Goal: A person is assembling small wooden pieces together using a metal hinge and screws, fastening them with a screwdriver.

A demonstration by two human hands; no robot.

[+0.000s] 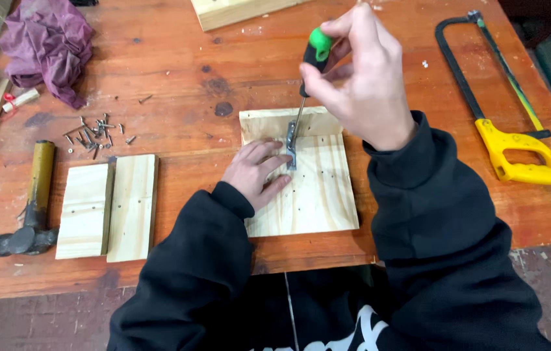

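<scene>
I am turning a screw into a small metal hinge on two pine boards.

My right hand [361, 78] is up high, fingers wrapped tight around the green and black handle of a screwdriver [308, 78], which stands almost straight with its tip down on the metal hinge [291, 144]. My left hand [257, 172] lies flat on the pine boards [314, 195], fingers spread and touching the hinge, holding nothing. The hinge sits over the line where the two boards meet. The boards lie near my edge of a worn orange wooden table [178, 71]. To the left are two more small boards [108, 207], a hammer [34, 201], loose screws [91, 133] and a purple rag [48, 40]. A yellow-handled hacksaw [503, 110] lies to the right.
</scene>
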